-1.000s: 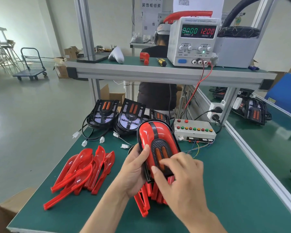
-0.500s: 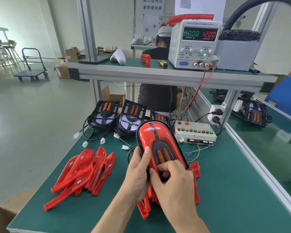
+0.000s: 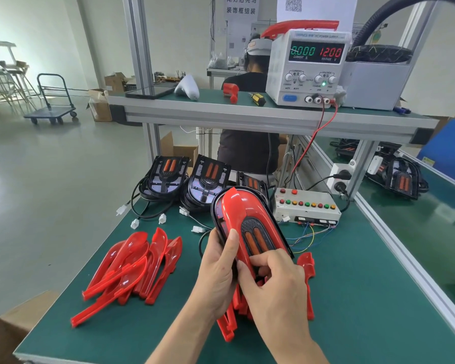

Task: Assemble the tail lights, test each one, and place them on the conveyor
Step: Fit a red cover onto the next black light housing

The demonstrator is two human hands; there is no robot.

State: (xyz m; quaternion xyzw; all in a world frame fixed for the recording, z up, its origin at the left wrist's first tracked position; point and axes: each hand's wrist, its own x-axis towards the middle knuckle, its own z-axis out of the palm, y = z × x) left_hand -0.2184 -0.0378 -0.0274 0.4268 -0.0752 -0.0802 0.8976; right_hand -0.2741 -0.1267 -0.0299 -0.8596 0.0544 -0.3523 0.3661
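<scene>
A tail light [image 3: 241,215] with a red lens cover and two orange strips in a black housing is held above the green bench. My left hand [image 3: 217,269] grips its left edge, thumb lying on the red cover. My right hand [image 3: 272,282] grips the near end, fingers curled onto the black insert. A pile of red lens covers [image 3: 132,266] lies at the left, and more red covers [image 3: 306,269] lie under and right of my hands. Open black housings [image 3: 166,177] [image 3: 208,179] with cables stand behind.
A test box with coloured buttons [image 3: 306,206] sits right of the tail light, wired to a power supply [image 3: 307,67] on the upper shelf reading 0.000 A, 12.00 V. The conveyor [image 3: 431,222] runs along the right with another tail light [image 3: 403,182]. A person sits beyond the bench.
My right hand has slid from lying over the insert down to the tail light's near end, curling its fingers there. The tail light has tilted slightly; red covers to the right are uncovered.
</scene>
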